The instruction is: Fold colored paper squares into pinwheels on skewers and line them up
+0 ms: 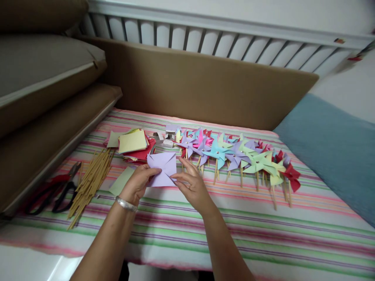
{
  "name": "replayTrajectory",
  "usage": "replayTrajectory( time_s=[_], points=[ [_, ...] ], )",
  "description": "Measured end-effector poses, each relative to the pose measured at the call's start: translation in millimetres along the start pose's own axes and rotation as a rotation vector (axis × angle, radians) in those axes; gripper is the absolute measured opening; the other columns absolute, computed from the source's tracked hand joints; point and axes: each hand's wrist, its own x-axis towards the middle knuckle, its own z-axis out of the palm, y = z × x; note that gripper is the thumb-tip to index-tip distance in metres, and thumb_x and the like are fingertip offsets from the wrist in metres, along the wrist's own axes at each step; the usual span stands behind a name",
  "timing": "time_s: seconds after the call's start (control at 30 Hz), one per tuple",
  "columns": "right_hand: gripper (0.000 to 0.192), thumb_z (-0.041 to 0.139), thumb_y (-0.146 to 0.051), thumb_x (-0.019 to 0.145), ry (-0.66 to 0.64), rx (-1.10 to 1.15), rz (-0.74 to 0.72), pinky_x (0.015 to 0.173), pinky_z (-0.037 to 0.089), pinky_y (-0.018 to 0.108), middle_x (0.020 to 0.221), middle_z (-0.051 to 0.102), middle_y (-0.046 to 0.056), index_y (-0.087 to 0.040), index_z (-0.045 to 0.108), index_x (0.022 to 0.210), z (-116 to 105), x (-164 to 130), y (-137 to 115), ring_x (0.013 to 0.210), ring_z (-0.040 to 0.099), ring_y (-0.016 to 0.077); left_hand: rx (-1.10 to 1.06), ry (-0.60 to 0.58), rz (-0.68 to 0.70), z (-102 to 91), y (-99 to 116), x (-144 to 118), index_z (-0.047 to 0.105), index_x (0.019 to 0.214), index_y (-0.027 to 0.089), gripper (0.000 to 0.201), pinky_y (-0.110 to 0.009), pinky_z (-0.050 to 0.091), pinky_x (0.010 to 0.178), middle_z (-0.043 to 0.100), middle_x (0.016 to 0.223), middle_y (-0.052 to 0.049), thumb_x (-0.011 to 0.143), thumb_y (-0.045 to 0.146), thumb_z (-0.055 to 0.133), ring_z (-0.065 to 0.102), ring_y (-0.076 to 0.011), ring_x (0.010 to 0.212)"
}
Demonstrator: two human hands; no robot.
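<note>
Lilac paper square (162,169), cut and creased, held just above the striped cloth (263,222): left hand (137,186) pinches its near-left edge, right hand (191,183) its right edge. Folding step, apparently; corners need drawing to centre.

Lilac paper square (163,168), creased, tilted, pinched above striped cloth

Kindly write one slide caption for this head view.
Both hands fold a lilac paper square beside finished pinwheels.
</note>
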Motion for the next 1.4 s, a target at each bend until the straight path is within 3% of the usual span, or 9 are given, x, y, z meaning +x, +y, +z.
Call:
replayTrajectory(
  time_s=[0.17,0.33,0.47,0.6,0.87,1.4],
  points=[
    [0.019,0.057,-0.015,0.078,0.004,0.009,-0.040,0.109,0.021,0.046,0.146,0.032,0.001,-0.027,0.071,0.083,-1,1,0,0.136,0.023,0.0239,-0.013,-0.014,-0.025,3.9,0,-2,0.068,0.064,0.011,0.019,-0.027,0.044,0.056,0.068,0.057,-0.006,0.047,0.017,0.075,0.059,-0.0163,0.051],
    [0.010,0.062,-0.022,0.076,0.027,0.145,0.083,0.106,0.026,0.043,0.143,0.037,0.004,-0.025,0.071,0.078,3,2,1,0.135,0.025,0.0244,0.030,-0.015,-0.019,8.4,-6,-1,0.069,0.065,0.011,0.021,-0.026,0.043,0.055,0.068,0.056,-0.005,0.047,0.019,0.075,0.059,-0.0155,0.051],
    [0.007,0.063,-0.026,0.074,0.078,0.238,0.134,0.095,0.037,0.037,0.110,0.055,0.007,-0.022,0.068,0.073,7,5,-1,0.118,0.043,0.0242,0.082,-0.057,0.000,12.5,-16,2,0.070,0.068,0.010,0.022,-0.024,0.042,0.055,0.069,0.061,-0.004,0.049,0.020,0.074,0.058,-0.0135,0.052],
    [0.008,0.061,-0.025,0.074,0.093,0.232,0.191,0.084,0.040,0.032,0.085,0.050,0.003,-0.020,0.064,0.068,9,7,-1,0.094,0.051,0.0201,0.121,-0.052,0.020,15.8,-22,3,0.070,0.067,0.010,0.021,-0.023,0.040,0.054,0.067,0.058,-0.003,0.050,0.022,0.073,0.057,-0.0129,0.052],
    [0.011,0.061,-0.024,0.072,0.073,0.186,0.328,0.078,0.039,0.031,0.080,0.050,0.002,-0.019,0.059,0.062,11,8,1,0.088,0.051,0.0194,0.131,-0.050,0.025,18.0,-22,3,0.070,0.068,0.010,0.021,-0.024,0.041,0.058,0.068,0.060,-0.004,0.049,0.020,0.073,0.058,-0.0136,0.054],
    [0.015,0.061,-0.028,0.070,0.074,0.178,0.379,0.071,0.043,0.029,0.077,0.054,0.001,-0.019,0.059,0.059,10,7,4,0.079,0.055,0.0174,0.177,-0.105,-0.002,20.3,-18,-1,0.070,0.065,0.010,0.020,-0.023,0.040,0.057,0.067,0.058,-0.003,0.048,0.018,0.071,0.056,-0.0116,0.052]
  ],
)
